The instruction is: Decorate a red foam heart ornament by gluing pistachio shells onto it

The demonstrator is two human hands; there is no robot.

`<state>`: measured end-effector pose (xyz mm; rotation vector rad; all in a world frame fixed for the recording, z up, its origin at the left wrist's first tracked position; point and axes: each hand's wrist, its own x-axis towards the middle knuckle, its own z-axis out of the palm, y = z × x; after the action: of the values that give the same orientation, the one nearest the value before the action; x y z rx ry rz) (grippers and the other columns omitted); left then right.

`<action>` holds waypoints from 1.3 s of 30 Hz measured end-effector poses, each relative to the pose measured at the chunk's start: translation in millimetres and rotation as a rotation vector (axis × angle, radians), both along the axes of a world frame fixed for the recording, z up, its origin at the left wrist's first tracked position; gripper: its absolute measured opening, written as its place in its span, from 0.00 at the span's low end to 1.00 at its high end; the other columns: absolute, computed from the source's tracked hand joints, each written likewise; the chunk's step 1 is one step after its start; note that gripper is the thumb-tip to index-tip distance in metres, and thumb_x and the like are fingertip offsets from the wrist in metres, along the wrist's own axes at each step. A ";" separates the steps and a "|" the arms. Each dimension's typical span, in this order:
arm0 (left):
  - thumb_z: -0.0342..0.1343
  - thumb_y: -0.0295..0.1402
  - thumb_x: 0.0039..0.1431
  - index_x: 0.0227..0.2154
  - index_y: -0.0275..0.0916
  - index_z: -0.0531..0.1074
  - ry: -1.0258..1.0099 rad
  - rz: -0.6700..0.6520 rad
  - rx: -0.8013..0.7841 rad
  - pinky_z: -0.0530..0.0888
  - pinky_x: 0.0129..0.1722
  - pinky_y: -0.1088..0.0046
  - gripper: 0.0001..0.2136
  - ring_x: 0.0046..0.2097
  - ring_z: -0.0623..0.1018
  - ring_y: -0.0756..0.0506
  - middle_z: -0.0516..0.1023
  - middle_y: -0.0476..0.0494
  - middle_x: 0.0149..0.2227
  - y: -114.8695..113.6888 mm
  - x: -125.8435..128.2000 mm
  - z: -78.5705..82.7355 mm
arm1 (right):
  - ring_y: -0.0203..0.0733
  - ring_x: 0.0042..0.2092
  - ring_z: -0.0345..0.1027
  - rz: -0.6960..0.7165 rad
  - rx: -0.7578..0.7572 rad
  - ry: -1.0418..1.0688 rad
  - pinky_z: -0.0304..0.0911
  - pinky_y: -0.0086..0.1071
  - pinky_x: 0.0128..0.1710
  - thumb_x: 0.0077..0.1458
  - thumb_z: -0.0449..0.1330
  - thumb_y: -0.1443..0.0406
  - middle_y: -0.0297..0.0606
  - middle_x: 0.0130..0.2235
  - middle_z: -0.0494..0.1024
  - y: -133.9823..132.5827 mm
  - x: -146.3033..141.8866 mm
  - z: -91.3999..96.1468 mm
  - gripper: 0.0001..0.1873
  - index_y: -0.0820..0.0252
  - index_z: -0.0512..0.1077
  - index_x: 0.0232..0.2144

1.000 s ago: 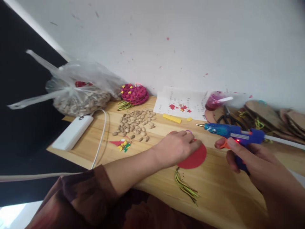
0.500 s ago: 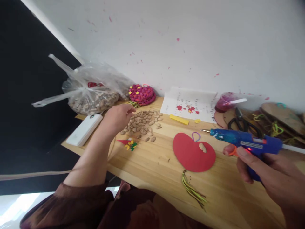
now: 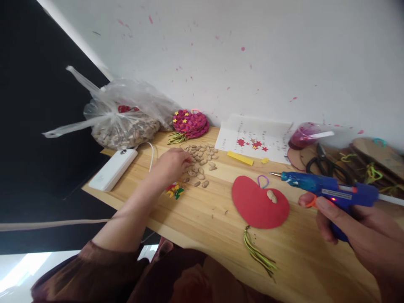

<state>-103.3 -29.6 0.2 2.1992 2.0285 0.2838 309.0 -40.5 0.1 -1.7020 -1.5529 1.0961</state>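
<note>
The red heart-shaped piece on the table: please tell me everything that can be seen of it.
The red heart-shaped piece lies flat on the wooden table. Thin and plain, it has a rounded outline and looks like card or felt. A purple loop shows at the notch on its far edge; at its near edge begins a tassel of yellow-green and dark strands. One peanut rests on its right lobe. The right hand, gripping a blue glue gun, does not touch it.

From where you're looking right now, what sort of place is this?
Probably a craft workspace: a blue glue gun, a red heart-shaped cutout and loose unshelled peanuts share a wooden tabletop.
</note>
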 end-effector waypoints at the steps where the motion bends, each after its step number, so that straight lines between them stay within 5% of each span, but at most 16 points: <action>1: 0.52 0.27 0.61 0.37 0.39 0.80 0.030 -0.002 -0.006 0.76 0.50 0.64 0.11 0.45 0.80 0.41 0.83 0.40 0.41 2.4 0.7 -2.0 | 0.45 0.22 0.63 0.010 -0.002 0.002 0.61 0.41 0.22 0.51 0.63 0.37 0.40 0.20 0.70 0.0 -0.5 1.1 0.24 0.47 0.79 0.30; 11: 0.46 0.29 0.69 0.42 0.39 0.72 0.151 -0.223 0.017 0.73 0.51 0.60 0.10 0.47 0.74 0.40 0.76 0.41 0.44 7.4 -10.4 -11.6 | 0.37 0.21 0.63 0.037 -0.014 0.059 0.60 0.33 0.22 0.51 0.63 0.36 0.33 0.19 0.71 -4.9 -8.3 12.4 0.31 0.59 0.77 0.33; 14: 0.46 0.27 0.68 0.40 0.39 0.70 0.177 -0.194 0.084 0.74 0.48 0.59 0.08 0.44 0.74 0.41 0.73 0.42 0.40 4.8 -5.6 -7.6 | 0.36 0.21 0.65 0.033 -0.023 0.084 0.58 0.30 0.22 0.53 0.63 0.37 0.32 0.19 0.72 -4.1 -7.7 10.8 0.30 0.58 0.76 0.34; 18: 0.49 0.28 0.70 0.43 0.43 0.69 0.056 -0.452 0.209 0.73 0.49 0.62 0.05 0.47 0.74 0.42 0.74 0.44 0.43 -2.5 36.2 2.8 | 0.35 0.21 0.65 0.042 -0.011 0.154 0.61 0.29 0.22 0.55 0.64 0.40 0.32 0.21 0.74 -3.6 -7.0 7.2 0.26 0.57 0.78 0.35; 22: 0.45 0.25 0.72 0.45 0.39 0.70 0.046 -0.744 0.137 0.73 0.50 0.63 0.09 0.47 0.75 0.42 0.76 0.40 0.45 -3.2 96.9 8.9 | 0.35 0.24 0.69 0.011 -0.051 0.294 0.61 0.27 0.20 0.53 0.67 0.41 0.35 0.26 0.77 -2.1 -15.1 5.0 0.26 0.58 0.79 0.35; 26: 0.48 0.25 0.71 0.45 0.37 0.73 0.086 -0.833 0.075 0.73 0.50 0.63 0.09 0.47 0.76 0.41 0.78 0.37 0.47 2.1 125.9 7.7 | 0.41 0.35 0.79 -0.054 -0.076 0.452 0.65 0.25 0.21 0.48 0.70 0.42 0.42 0.41 0.82 0.6 -24.2 -1.4 0.26 0.58 0.78 0.34; 29: 0.50 0.25 0.69 0.47 0.38 0.75 -0.048 -0.766 0.037 0.74 0.50 0.63 0.10 0.48 0.77 0.41 0.78 0.38 0.48 1.0 125.9 2.5 | 0.47 0.43 0.80 -0.050 -0.073 0.512 0.71 0.27 0.24 0.49 0.70 0.43 0.42 0.43 0.83 0.5 -26.3 -5.9 0.25 0.56 0.79 0.35; 34: 0.56 0.30 0.67 0.43 0.39 0.77 -0.355 -0.381 -0.013 0.75 0.46 0.67 0.07 0.42 0.79 0.45 0.80 0.44 0.42 -11.3 126.2 -8.5 | 0.49 0.50 0.79 -0.005 -0.131 0.582 0.78 0.31 0.35 0.52 0.69 0.44 0.42 0.45 0.84 -1.9 -27.8 -9.5 0.22 0.54 0.80 0.37; 39: 0.63 0.37 0.61 0.41 0.39 0.78 -0.338 -0.329 -0.046 0.75 0.44 0.65 0.09 0.40 0.78 0.43 0.79 0.43 0.39 -15.6 134.6 -12.7 | 0.48 0.50 0.79 0.031 -0.173 0.599 0.78 0.34 0.41 0.54 0.68 0.45 0.42 0.46 0.85 -1.2 -30.1 -14.3 0.21 0.54 0.81 0.38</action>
<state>31.2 -45.3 -12.5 2.2285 1.4626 0.5208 278.9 -41.7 -14.2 -1.2778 -1.1283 1.6107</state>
